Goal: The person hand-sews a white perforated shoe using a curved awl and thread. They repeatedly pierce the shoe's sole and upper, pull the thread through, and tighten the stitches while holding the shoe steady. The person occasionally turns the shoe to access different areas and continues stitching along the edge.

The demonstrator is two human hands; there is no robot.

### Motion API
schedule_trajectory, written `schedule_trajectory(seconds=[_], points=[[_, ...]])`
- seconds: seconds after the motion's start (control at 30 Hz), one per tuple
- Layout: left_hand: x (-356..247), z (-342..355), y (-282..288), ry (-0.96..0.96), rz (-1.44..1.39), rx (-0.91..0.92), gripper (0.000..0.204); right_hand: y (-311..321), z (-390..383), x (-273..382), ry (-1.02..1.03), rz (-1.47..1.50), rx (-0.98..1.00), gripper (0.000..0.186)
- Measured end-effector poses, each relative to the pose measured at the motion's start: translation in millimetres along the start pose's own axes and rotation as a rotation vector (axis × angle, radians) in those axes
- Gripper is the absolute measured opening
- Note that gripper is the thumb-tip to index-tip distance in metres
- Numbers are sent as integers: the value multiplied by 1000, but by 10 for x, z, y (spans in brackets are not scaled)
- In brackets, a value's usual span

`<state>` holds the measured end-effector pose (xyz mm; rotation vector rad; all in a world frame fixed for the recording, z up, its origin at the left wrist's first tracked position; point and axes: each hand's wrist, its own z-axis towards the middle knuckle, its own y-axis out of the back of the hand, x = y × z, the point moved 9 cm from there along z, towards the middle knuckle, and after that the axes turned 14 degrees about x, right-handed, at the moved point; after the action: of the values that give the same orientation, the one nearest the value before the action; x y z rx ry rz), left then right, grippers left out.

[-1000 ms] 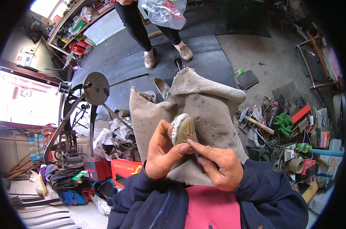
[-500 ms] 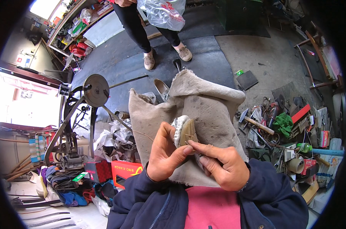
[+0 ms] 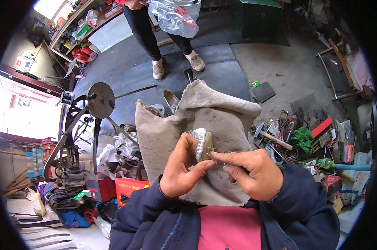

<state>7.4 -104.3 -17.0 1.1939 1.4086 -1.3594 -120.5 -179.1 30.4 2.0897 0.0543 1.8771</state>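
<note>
Above the beige cloth over my lap, my left hand grips a shoe with a puckered white upper edge and a tan sole. Its thumb presses at the near end of the sole, and the palm hides part of the shoe. Just right of the sole, my right hand is closed on a thin pointed tool, perhaps an awl, mostly hidden by the fingers. A fine thread shows beside the sole near my right fingertips.
A hand-cranked machine with a round wheel stands on the left. Tools, including a hammer, are heaped on the right. Beyond the cloth lies a loose shoe. Another person stands ahead with a plastic bag. A red box sits by my left arm.
My right hand has drawn back to the right, slightly away from the sole. The shoe is turned more edge-on in my left hand. The whole view has shifted slightly.
</note>
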Motion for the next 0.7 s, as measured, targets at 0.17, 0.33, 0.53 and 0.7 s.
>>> schedule_trajectory(seconds=[0.17, 0.33, 0.53, 0.7], points=[[29, 103, 1, -11, 79, 93, 41, 124, 13, 98, 29, -190, 55, 36], [60, 169, 9, 20, 137, 118, 42, 128, 83, -141, -192, 184, 122, 30], [53, 318, -28, 32, 277, 176, 43, 239, 98, -215, -274, 238, 187, 30], [51, 384, -3, 36, 173, 236, 42, 291, 200, 52, -41, -415, 180, 28]])
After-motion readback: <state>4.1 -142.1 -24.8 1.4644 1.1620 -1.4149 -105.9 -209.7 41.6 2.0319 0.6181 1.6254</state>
